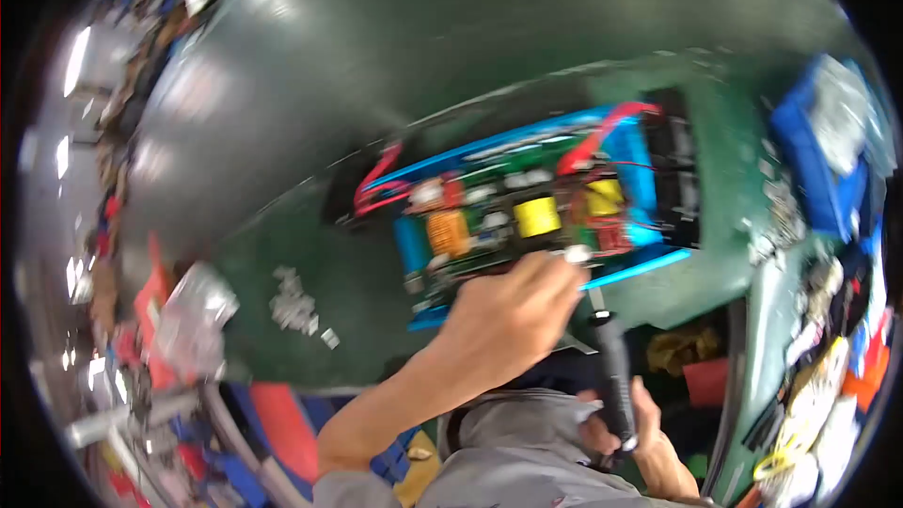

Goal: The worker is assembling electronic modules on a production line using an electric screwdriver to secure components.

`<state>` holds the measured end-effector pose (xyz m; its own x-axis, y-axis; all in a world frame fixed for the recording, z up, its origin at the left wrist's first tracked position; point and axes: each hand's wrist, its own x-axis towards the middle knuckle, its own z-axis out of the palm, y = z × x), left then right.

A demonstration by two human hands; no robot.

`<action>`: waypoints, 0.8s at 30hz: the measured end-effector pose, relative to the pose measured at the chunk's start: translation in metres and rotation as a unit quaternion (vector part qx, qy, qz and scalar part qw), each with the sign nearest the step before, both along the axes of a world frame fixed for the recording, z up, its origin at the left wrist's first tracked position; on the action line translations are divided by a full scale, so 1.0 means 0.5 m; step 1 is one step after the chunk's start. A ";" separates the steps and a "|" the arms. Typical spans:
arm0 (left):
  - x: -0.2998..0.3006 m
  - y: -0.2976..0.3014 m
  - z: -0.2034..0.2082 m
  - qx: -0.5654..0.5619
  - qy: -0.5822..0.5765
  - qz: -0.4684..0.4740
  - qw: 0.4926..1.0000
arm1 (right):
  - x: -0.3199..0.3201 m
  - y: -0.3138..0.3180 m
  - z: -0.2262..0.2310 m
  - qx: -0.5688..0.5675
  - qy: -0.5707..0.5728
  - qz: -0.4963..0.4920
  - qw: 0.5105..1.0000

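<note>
A device with an open blue metal housing [642,270] lies on the green bench, its circuit board [489,226] exposed. On the board are a yellow-wrapped transformer [537,216], an orange coil [448,233] and red wires [602,136]. My left hand [517,310] reaches over the housing's near edge, fingers bent and drawn together beside a small white piece [577,254]; blur hides whether they grip it. My right hand [654,447], low and close to my body, is closed around a black-handled screwdriver [613,367], its shaft pointing up toward the near edge.
Small pale parts lie in a pile [294,303] on the left and another [779,216] on the right. A blue bin [814,150] with clear bags stands at the far right. Left of the bench hangs a clear plastic bag [196,320]. Cables and bundles [809,395] crowd the right edge.
</note>
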<state>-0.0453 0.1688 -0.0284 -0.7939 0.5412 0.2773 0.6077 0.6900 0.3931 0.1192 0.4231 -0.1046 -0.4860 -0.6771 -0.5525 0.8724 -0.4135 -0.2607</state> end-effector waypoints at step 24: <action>0.214 -0.391 -0.052 0.077 0.103 0.511 0.850 | 0.073 0.011 -0.109 0.479 0.061 -0.276 0.831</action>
<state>0.0615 -0.0267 -0.0542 -0.7531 -0.4577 0.4726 -0.2121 0.8489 0.4841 0.1555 0.4287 -0.1591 -0.6683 0.3899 -0.6335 0.5620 -0.2932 -0.7734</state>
